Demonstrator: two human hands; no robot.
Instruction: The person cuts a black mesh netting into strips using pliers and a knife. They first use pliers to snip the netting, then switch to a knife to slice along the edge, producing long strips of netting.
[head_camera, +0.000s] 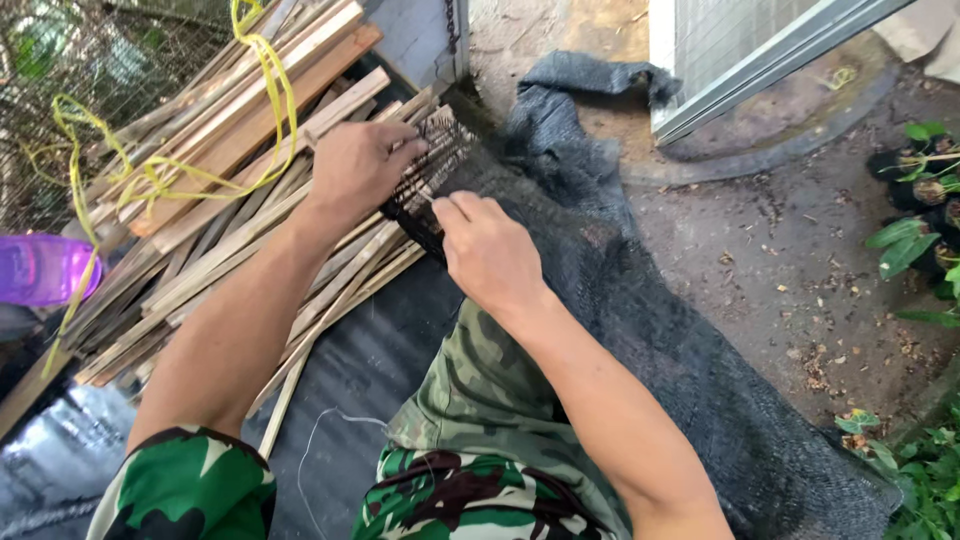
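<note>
Netting (640, 300), black mesh, one sheet: the largest item I log, spread from the person's lap up across the concrete ground (800, 250), its near edge bunched over the wood pile, where both hands work it.

Wooden slats (230, 200), one loose heap, too many for me to count, lying slantwise at upper left under the netting's edge.

Yellow strap (265, 90), one, looped over the heap and trailing down its left side.

Left hand (355, 165): one, fingers curled down and closed over the frayed mesh edge, gripping it against the slat ends.

Right hand (487, 250): one, fingers folded in, thumb and forefinger pinching the mesh just beside the left hand; whether it holds anything else I cannot tell.

Purple plastic container (40, 268): one, at the left border, contents hidden from me.

Seedlings (925, 190) in small dark bags: several at the right edge, count unclear, each bag holding a green-leaved plant.
</note>
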